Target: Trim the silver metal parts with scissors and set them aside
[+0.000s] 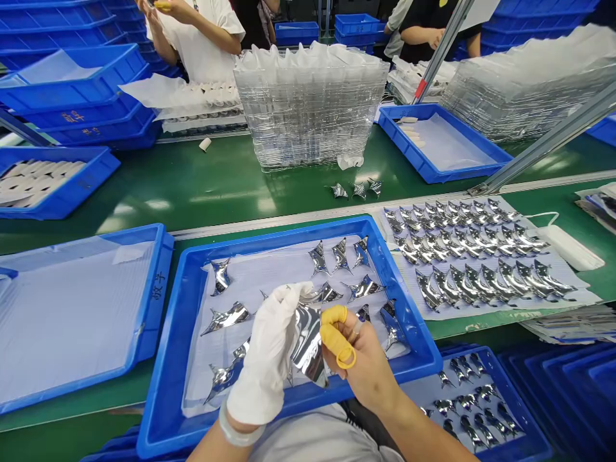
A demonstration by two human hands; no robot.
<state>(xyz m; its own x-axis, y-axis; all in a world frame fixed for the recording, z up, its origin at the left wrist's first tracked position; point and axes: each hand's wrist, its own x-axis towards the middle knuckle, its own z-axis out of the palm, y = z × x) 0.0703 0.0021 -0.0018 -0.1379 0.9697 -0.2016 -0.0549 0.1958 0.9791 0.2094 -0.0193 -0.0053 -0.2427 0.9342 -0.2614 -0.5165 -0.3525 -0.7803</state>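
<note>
My left hand (269,350), in a white glove, grips a shiny chrome part (308,343) with curved, pointed edges. From the other side my right hand (359,356) pinches the same part; yellow finger cots cover its thumb and a finger. Both hands are above a blue tray (289,234) lined with white paper. Around them in the tray lie several similar star-like chrome pieces, such as one at the left (226,317) and one at the upper right (339,253). The hands partly hide the pieces beneath.
Rows of chrome parts (491,282) lie on paper to the right. A paper-lined blue tray (72,321) stands at left. Behind are stacked clear plastic trays (312,115) and three loose chrome pieces (359,190). A metal post (543,141) slants at right. Co-workers (206,38) work across the bench.
</note>
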